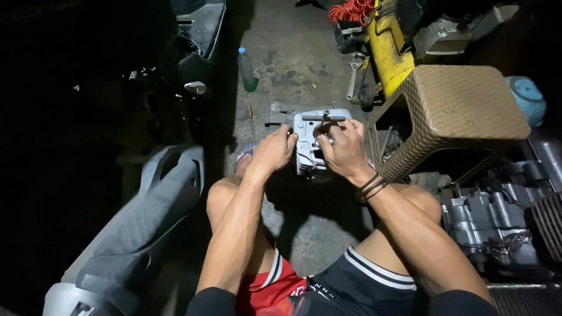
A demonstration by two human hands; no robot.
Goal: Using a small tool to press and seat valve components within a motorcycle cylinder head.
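A grey finned metal cylinder head (309,139) sits on the concrete floor in front of my knees. My left hand (273,151) grips its left side. Over its right side, my right hand (342,146) holds the shaft of a T-handle wrench (324,118) whose crossbar lies across the top of the part. Black bands circle my right wrist.
A brown woven stool (455,111) stands to the right, with an engine block (497,225) below it. A yellow machine (387,50) and wrenches (353,79) lie at the back. A plastic bottle (247,69) stands ahead. Grey scooter body panels (140,228) lie left.
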